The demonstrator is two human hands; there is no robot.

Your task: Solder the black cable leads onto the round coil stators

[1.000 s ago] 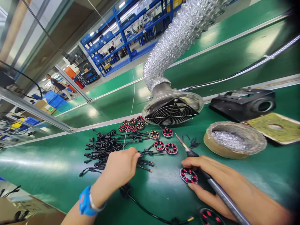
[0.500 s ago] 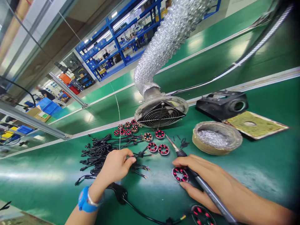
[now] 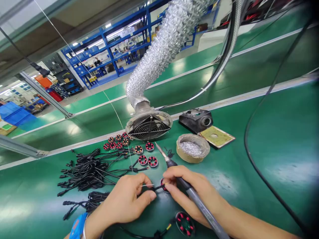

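My left hand (image 3: 127, 199) is closed in a pinch on a thin black wire lead (image 3: 157, 188) whose bare end reaches a small round red-and-black stator (image 3: 163, 186) on the green belt. My right hand (image 3: 189, 194) grips a soldering iron (image 3: 189, 196), tip pointing away from me, and its fingertips touch the same stator. A pile of black cable leads (image 3: 92, 169) lies to the left. Several more stators (image 3: 147, 160) sit beyond my hands. One wired stator (image 3: 184, 223) lies near my right wrist.
A foil fume hose with a round fan grille (image 3: 149, 127) stands at the back. A round tin of metal wool (image 3: 192, 148), a yellow sponge tray (image 3: 216, 136) and a black iron stand (image 3: 196, 120) sit to the right. A black cable (image 3: 259, 172) loops across the belt at right.
My left hand left the cable pile and brought one lead across to the stator by my right hand. Both hands now meet at that stator. The view swung right.
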